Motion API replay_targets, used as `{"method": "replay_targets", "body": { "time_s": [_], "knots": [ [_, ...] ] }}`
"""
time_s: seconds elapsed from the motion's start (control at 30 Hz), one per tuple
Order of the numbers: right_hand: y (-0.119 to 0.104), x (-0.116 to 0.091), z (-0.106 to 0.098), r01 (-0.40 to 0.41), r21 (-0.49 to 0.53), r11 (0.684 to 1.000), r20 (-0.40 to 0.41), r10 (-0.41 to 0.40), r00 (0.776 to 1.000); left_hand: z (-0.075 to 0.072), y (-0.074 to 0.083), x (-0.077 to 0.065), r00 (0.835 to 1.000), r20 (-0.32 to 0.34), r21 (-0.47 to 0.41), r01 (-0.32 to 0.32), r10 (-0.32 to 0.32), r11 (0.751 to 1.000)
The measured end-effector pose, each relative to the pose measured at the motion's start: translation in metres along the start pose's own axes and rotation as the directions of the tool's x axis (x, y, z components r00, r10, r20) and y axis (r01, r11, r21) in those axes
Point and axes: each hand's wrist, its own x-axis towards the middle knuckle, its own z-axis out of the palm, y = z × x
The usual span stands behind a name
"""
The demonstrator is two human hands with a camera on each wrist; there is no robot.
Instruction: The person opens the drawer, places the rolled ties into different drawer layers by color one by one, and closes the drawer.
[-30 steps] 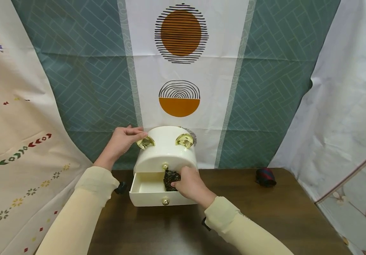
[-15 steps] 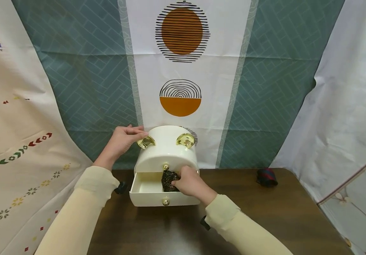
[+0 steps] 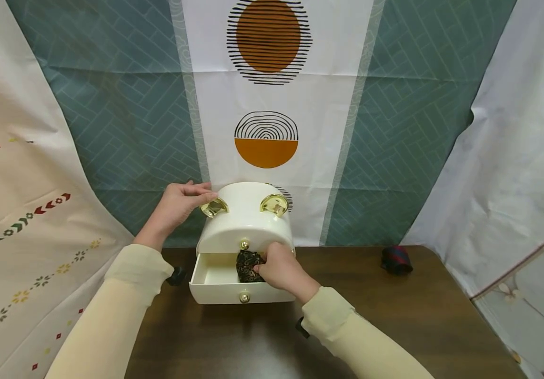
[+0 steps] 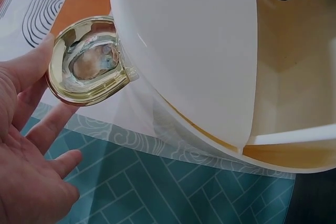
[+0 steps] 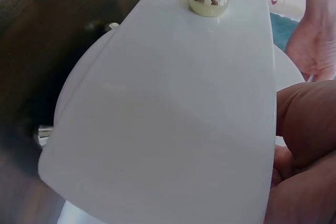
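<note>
A glossy white dome-topped box (image 3: 248,210) with gold ears stands against the backdrop, its lower drawer (image 3: 215,292) pulled out. My left hand (image 3: 177,206) pinches the rim of the left gold ear (image 4: 86,61) between thumb and fingers. Inside the drawer, toward its right side, sits a dark bundle of patterned cloth (image 3: 247,267). Reaching over the drawer front, my right hand (image 3: 281,268) grips this bundle with the thumb on its near side; the other fingers are mostly hidden. In the right wrist view the drawer front (image 5: 173,93) covers the bundle.
A rolled navy and red striped cloth (image 3: 396,260) lies at the back right of the brown table (image 3: 348,305). Gold knobs (image 3: 244,297) stick out from the box front. Hanging fabric (image 3: 144,116) closes off the back and both sides.
The head view has tilted slightly. The cloth bundle has shifted a little left in the drawer under my right hand. My left hand keeps its hold on the ear.
</note>
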Motion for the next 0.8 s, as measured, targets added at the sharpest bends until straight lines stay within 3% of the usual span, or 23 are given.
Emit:
{"method": "replay_targets", "body": {
  "time_s": [0.3, 0.53, 0.8],
  "knots": [
    [-0.001, 0.002, 0.003, -0.022, -0.051, 0.998, -0.023, 0.021, 1.0, 0.003, -0.002, -0.001, 1.0, 0.013, -0.025, -0.008, 0.008, 1.0],
    [0.0, 0.002, 0.006, -0.043, -0.072, 0.996, 0.016, 0.044, 0.999, 0.004, -0.003, -0.003, 1.0, 0.016, 0.001, 0.002, -0.002, 1.0],
    [-0.002, 0.009, 0.005, -0.066, -0.093, 0.994, 0.061, 0.071, 0.996, 0.002, 0.02, -0.015, 1.0, 0.018, -0.01, 0.012, -0.011, 1.0]
  ]
}}
